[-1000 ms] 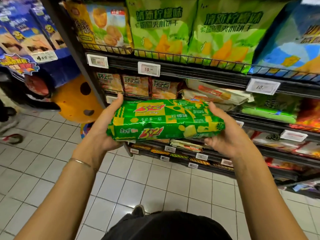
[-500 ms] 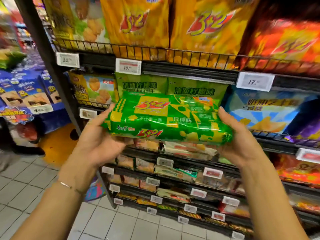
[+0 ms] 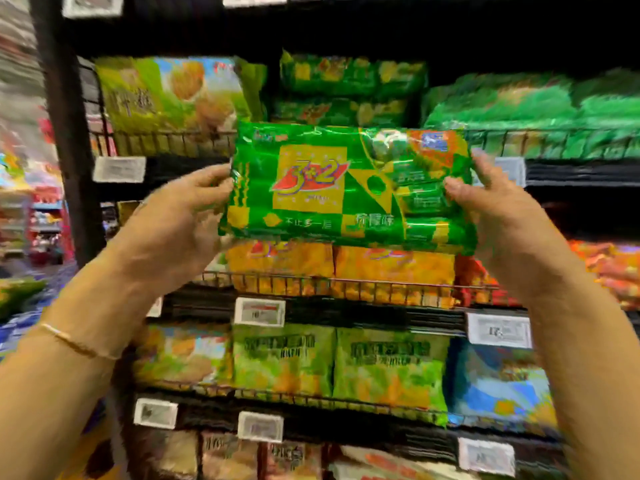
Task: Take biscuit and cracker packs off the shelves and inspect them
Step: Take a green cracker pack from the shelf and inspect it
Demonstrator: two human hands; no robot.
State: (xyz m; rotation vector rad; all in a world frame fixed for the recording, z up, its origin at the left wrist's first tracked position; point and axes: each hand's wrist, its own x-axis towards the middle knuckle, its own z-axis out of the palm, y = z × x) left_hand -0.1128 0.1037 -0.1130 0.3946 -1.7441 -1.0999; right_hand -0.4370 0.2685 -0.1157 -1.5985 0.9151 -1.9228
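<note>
Green glossy-foil biscuit pack (image 3: 346,188), marked "3+2" in red on a yellow square, is held up face-on before the wire-fronted shelves (image 3: 346,311), just above yellow bags (image 3: 391,268), and is gripped at its short ends by the curled fingers (image 3: 211,180) of the left hand (image 3: 173,223) and right hand (image 3: 505,220).

I cannot read the blurred price tags (image 3: 259,311) or lower shelf packs (image 3: 284,362); the green pack (image 3: 346,188) hides the tops of the yellow packs (image 3: 280,268).
</note>
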